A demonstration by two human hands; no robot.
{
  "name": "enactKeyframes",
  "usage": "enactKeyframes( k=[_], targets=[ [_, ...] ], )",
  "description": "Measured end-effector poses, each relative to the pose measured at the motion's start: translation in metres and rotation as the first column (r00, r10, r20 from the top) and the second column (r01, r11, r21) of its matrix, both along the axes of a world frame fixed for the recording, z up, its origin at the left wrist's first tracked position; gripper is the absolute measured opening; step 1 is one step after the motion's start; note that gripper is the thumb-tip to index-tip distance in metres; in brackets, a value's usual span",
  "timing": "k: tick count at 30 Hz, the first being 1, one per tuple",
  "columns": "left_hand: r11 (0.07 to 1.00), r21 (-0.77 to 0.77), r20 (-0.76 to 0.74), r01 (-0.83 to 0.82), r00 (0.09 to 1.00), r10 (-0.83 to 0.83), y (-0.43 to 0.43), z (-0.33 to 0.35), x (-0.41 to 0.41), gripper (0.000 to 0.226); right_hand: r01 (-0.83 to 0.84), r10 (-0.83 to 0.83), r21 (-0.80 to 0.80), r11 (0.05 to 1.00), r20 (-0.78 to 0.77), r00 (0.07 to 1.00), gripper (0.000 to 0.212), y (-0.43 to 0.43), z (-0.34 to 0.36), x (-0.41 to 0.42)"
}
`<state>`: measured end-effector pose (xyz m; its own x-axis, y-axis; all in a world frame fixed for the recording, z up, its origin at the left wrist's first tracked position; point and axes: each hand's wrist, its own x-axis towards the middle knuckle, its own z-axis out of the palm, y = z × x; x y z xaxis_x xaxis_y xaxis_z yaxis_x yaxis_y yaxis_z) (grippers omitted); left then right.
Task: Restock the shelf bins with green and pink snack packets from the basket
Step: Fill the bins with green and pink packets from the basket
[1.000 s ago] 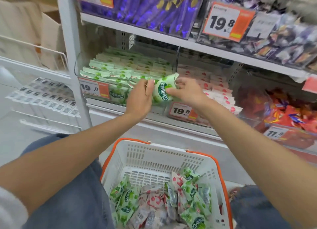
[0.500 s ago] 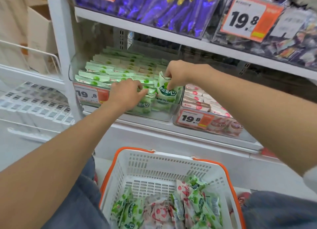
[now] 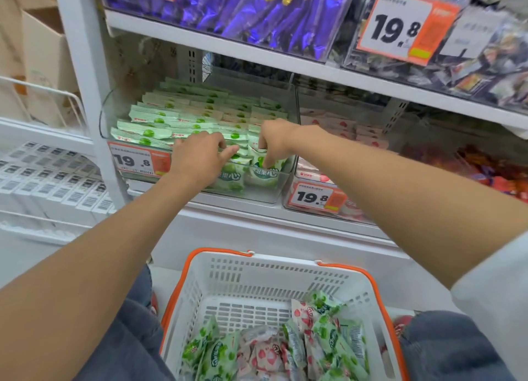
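your right hand (image 3: 275, 139) pinches the top of a green packet (image 3: 264, 175) standing at the front right of the clear bin (image 3: 258, 193). your left hand (image 3: 200, 157) rests with bent fingers on the packets (image 3: 228, 180) beside it; whether it grips, i cannot tell. the basket (image 3: 257, 269) below holds more.

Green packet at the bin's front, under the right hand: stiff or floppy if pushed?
Probably floppy: the green packet pinched by the right hand looks soft and puffy, so it may buckle. Its glossy film is likely slippery. Upright in the clear bin, it could slump.
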<state>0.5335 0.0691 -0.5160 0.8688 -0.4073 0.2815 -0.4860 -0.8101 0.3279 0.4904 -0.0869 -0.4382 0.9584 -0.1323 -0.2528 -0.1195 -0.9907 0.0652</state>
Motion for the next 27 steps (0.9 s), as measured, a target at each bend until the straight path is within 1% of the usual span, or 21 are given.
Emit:
enactKeyframes(
  k=[1, 3, 4, 5, 6, 8, 11, 14, 16, 18, 19, 22, 23, 25, 27],
  targets=[
    [1.000, 0.000, 0.003, -0.001, 1.000, 0.001, 0.000, 0.000, 0.000, 0.047, 0.003, -0.003, -0.001, 1.000, -0.006, 1.000, 0.051, 0.000, -0.003, 0.001],
    [1.000, -0.002, 0.013, -0.007, 1.000, 0.007, 0.000, 0.000, -0.001, 0.048, 0.006, -0.006, -0.027, 1.000, 0.006, 1.000, 0.020, 0.000, -0.012, 0.004],
    [1.000, -0.001, 0.017, -0.012, 1.000, 0.012, -0.001, 0.000, -0.001, 0.048, 0.029, -0.029, -0.019, 0.999, 0.014, 0.999, 0.023, 0.000, -0.016, 0.006],
    [1.000, 0.001, 0.021, -0.015, 1.000, 0.015, -0.001, 0.000, -0.002, 0.048, 0.031, -0.031, -0.029, 0.999, 0.000, 1.000, 0.033, 0.000, -0.017, 0.008],
    [1.000, 0.002, 0.029, -0.016, 0.999, 0.016, -0.001, 0.000, -0.003, 0.048, 0.032, -0.032, -0.036, 0.999, -0.011, 0.999, 0.035, 0.001, -0.014, 0.007],
    [1.000, 0.002, 0.036, -0.014, 0.999, 0.013, -0.001, 0.000, -0.003, 0.047, 0.034, -0.035, -0.029, 0.999, -0.035, 0.999, 0.022, 0.002, -0.007, 0.006],
    [1.000, 0.004, 0.052, -0.012, 0.999, 0.012, -0.001, -0.001, -0.003, 0.048, 0.020, -0.021, -0.025, 0.999, -0.032, 0.999, 0.022, 0.002, -0.012, 0.007],
    [1.000, -0.003, 0.067, -0.015, 0.998, 0.015, -0.003, -0.001, -0.004, 0.047, -0.026, 0.026, -0.063, 0.998, -0.001, 1.000, 0.008, 0.004, -0.022, 0.005],
    [1.000, -0.003, 0.072, -0.021, 0.997, 0.021, -0.003, -0.001, -0.006, 0.046, -0.026, 0.024, -0.073, 0.997, -0.017, 1.000, 0.006, 0.004, -0.019, 0.005],
    [1.000, 0.009, 0.080, -0.021, 0.997, 0.020, -0.003, -0.001, -0.006, 0.047, 0.005, -0.006, -0.030, 1.000, -0.020, 1.000, 0.011, 0.001, -0.011, 0.004],
    [1.000, 0.016, 0.088, -0.021, 0.996, 0.019, -0.002, -0.002, -0.006, 0.047, 0.002, -0.002, -0.028, 1.000, 0.000, 1.000, 0.014, 0.000, -0.007, 0.004],
    [0.999, 0.032, 0.126, -0.032, 0.992, 0.028, -0.002, -0.003, -0.007, 0.047, -0.043, 0.051, -0.098, 0.994, 0.085, 0.995, 0.016, -0.002, -0.003, 0.001],
    [0.999, 0.034, 0.150, -0.035, 0.988, 0.030, -0.002, -0.002, -0.008, 0.046, -0.052, 0.062, -0.099, 0.994, 0.102, 0.993, 0.014, -0.002, -0.005, 0.000],
    [0.999, 0.023, 0.214, -0.031, 0.977, 0.025, -0.003, 0.000, -0.012, 0.041, -0.057, 0.069, -0.084, 0.995, 0.145, 0.987, 0.004, -0.003, -0.009, -0.004],
    [0.999, -0.032, 0.282, 0.006, 0.959, 0.003, -0.005, 0.004, -0.021, 0.031, -0.066, 0.075, -0.049, 0.997, 0.219, 0.973, 0.014, -0.007, -0.014, -0.012]
  ],
)
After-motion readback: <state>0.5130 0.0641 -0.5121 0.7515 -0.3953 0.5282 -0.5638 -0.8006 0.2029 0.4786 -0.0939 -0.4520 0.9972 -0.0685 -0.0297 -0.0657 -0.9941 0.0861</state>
